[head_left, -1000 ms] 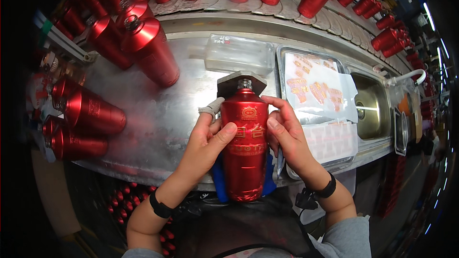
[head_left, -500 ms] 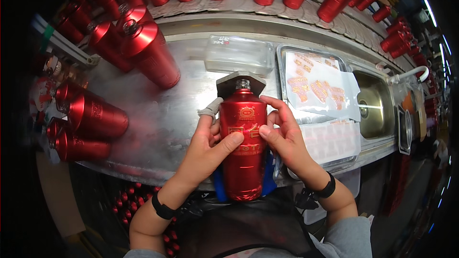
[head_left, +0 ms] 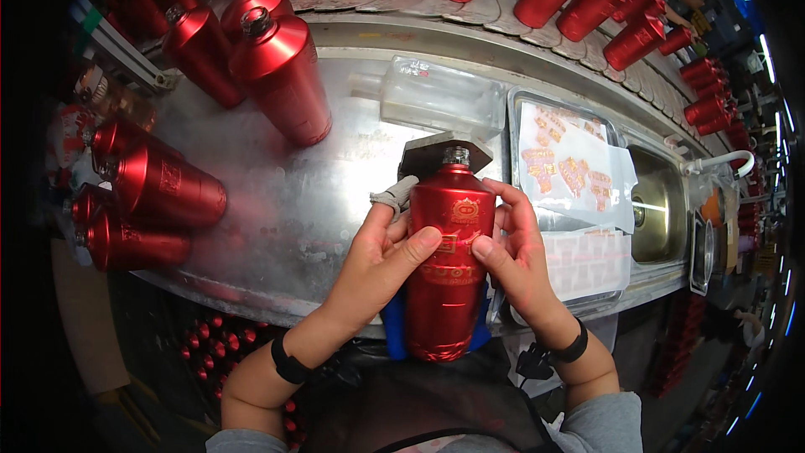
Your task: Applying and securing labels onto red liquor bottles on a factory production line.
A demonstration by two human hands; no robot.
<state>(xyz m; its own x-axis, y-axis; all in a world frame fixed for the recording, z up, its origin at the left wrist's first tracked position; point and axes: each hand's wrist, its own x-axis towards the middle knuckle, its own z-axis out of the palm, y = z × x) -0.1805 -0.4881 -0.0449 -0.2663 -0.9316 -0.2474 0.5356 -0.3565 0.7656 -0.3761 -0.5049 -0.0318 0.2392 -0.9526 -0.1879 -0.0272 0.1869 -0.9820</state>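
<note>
At the near edge of the metal surface (head_left: 277, 226), the left hand (head_left: 377, 264) and right hand (head_left: 516, 256) hold a red bottle (head_left: 444, 268) upright. Each grip is wrapped tight around its sides, thumbs on the front.

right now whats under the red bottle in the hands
A blue pad shows on both sides of the red bottle, near its base. The bottle covers the pad's middle, so what it rests on is hidden. The left hand and right hand clasp its sides.
</note>
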